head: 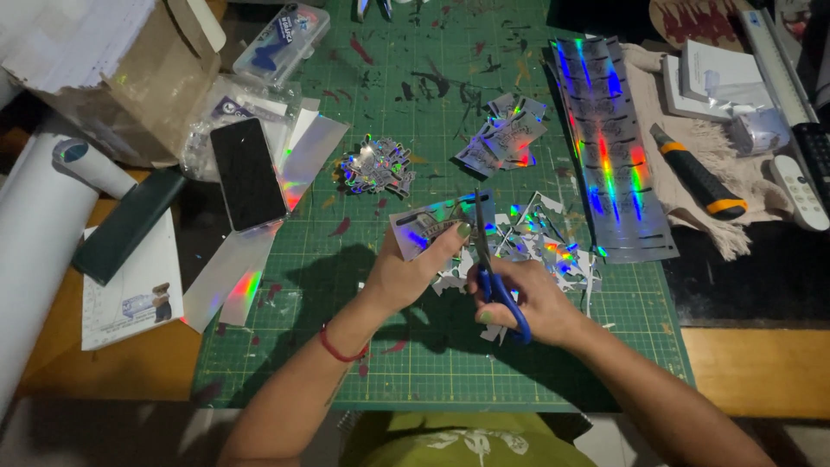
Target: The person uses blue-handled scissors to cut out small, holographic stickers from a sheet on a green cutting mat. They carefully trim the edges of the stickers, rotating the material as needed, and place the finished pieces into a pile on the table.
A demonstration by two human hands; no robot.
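Two piles of cut holographic stickers [510, 134] lie on green cutting mat [415, 86], black smartphone [248, 173] left, scraps right. Left hand [406, 268] pinches shiny rectangular holographic sticker piece [428, 227] mid-mat; right hand [527, 298] grips blue-handled scissors [493, 268], blades upright against it.

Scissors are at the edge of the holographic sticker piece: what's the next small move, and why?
Probably close the scissors a short way along the printed outline. The right hand has the blades upright against the holographic sticker piece, which the left hand pinches by its lower edge, thumb on top. Offcuts already lie beside it on the green cutting mat.
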